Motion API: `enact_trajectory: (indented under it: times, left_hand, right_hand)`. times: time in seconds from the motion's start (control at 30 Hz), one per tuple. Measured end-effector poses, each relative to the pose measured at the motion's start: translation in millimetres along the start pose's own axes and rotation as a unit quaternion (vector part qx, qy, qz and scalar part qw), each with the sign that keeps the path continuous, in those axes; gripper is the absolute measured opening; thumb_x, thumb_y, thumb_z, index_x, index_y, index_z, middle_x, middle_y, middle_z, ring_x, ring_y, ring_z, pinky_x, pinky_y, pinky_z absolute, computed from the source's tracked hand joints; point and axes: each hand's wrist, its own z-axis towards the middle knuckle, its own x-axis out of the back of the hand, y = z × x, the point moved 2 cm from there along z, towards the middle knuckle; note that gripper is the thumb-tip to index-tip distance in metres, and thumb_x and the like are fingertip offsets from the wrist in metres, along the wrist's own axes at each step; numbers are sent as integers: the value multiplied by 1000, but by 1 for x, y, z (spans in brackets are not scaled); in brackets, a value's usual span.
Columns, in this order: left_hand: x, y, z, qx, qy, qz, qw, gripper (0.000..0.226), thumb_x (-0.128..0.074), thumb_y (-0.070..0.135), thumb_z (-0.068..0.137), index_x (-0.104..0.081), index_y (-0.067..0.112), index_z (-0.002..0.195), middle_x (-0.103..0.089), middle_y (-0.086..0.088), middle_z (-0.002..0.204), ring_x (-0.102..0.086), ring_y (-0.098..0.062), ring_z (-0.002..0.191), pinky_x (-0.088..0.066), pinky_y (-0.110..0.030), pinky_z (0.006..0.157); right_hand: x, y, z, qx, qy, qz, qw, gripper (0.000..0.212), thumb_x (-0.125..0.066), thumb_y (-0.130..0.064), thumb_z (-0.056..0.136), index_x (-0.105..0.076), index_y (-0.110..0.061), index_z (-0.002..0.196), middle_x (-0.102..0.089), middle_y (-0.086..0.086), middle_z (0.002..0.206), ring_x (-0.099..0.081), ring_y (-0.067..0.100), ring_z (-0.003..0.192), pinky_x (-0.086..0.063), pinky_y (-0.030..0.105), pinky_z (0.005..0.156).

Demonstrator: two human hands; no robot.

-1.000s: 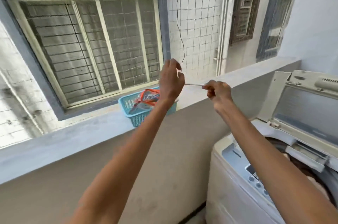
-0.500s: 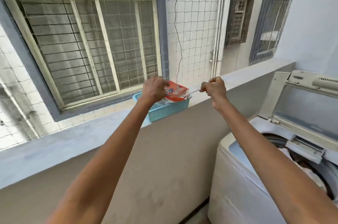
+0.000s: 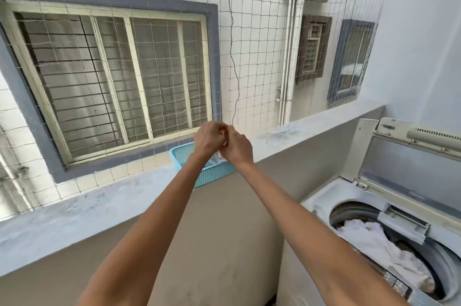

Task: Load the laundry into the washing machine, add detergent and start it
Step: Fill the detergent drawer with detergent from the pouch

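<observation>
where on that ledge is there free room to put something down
Bare ledge runs left of the blue basket, below the window; another bare stretch lies between the basket and the washing machine. It is crowded at the basket, where the left hand and right hand meet. The drum is full of white laundry.

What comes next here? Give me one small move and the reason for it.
Probably lift whatever the two hands are working on out of the blue basket and carry it right to the washing machine. The left hand and right hand meet over the basket on the ledge; the lid is up and white laundry already lies in the drum.
</observation>
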Motion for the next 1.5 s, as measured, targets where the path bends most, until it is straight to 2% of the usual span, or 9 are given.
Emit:
enact_trajectory:
  times: [0.2,0.3,0.37,0.5,0.67,0.83,1.03,1.2,1.5]
  left_hand:
    - [-2,5,6,-33,-71,3,997,41,-52,-3,83,-71,21,110,-72,1,110,-66,-17,98,-56,-33,75]
    - [-2,5,9,-36,-93,4,995,40,-52,-3,85,-71,22,110,-71,3,112,-64,-11,92,-51,-25,65]
    - [-2,6,11,-39,-100,4,994,41,-51,-3,84,-70,22,111,-70,3,112,-61,-11,89,-47,-23,60]
    - [0,-1,10,-38,-81,-7,996,31,-55,4,87,-70,16,111,-70,-1,112,-64,-18,100,-53,-31,80]
    - [13,-21,1,-29,-3,-47,998,18,-64,20,87,-73,14,101,-72,-2,103,-63,-17,97,-44,-23,76]
    - [20,-25,-8,-32,29,-55,998,17,-64,22,88,-74,15,100,-71,-2,106,-63,-19,98,-51,-32,83]
    - [23,-19,-13,-13,32,-51,998,20,-65,22,87,-73,14,103,-71,-3,109,-64,-19,100,-51,-32,86]
    - [23,-14,-18,-7,41,-76,996,20,-62,19,89,-72,13,105,-71,-4,109,-66,-20,95,-54,-34,84]
    - [12,4,-16,16,66,-99,993,31,-44,20,98,-68,2,105,-68,-16,106,-63,-30,86,-50,-36,74]
  right_hand:
    - [-13,43,6,-212,6,173,962,14,-61,-26,84,-50,-18,88,-67,9,101,-62,31,96,-50,39,78]
    - [-18,58,9,-256,0,262,930,24,-66,-32,78,-45,-23,75,-70,6,95,-66,28,88,-55,44,81]
    - [-17,62,9,-285,-1,335,898,26,-69,-29,76,-44,-23,75,-72,9,92,-69,29,83,-58,44,75]
    - [-9,64,10,-311,30,391,866,28,-69,-10,75,-42,-19,73,-69,9,91,-64,23,74,-45,27,51]
    - [2,76,5,-344,80,421,835,29,-68,-4,65,-43,-17,73,-68,11,85,-58,23,71,-44,28,59]
    - [22,81,0,-351,94,468,806,23,-62,1,69,-54,-8,89,-64,3,52,-49,14,56,-34,20,52]
    - [37,85,-8,-362,100,487,789,23,-58,5,71,-55,-3,93,-61,1,40,-41,1,27,-30,13,37]
    - [44,78,-10,-362,102,485,789,14,-58,6,71,-52,-7,70,-58,0,36,-47,10,44,-28,11,30]
    - [66,82,-13,-355,119,457,807,15,-57,5,71,-49,-7,67,-56,-1,34,-50,10,45,-31,15,43]
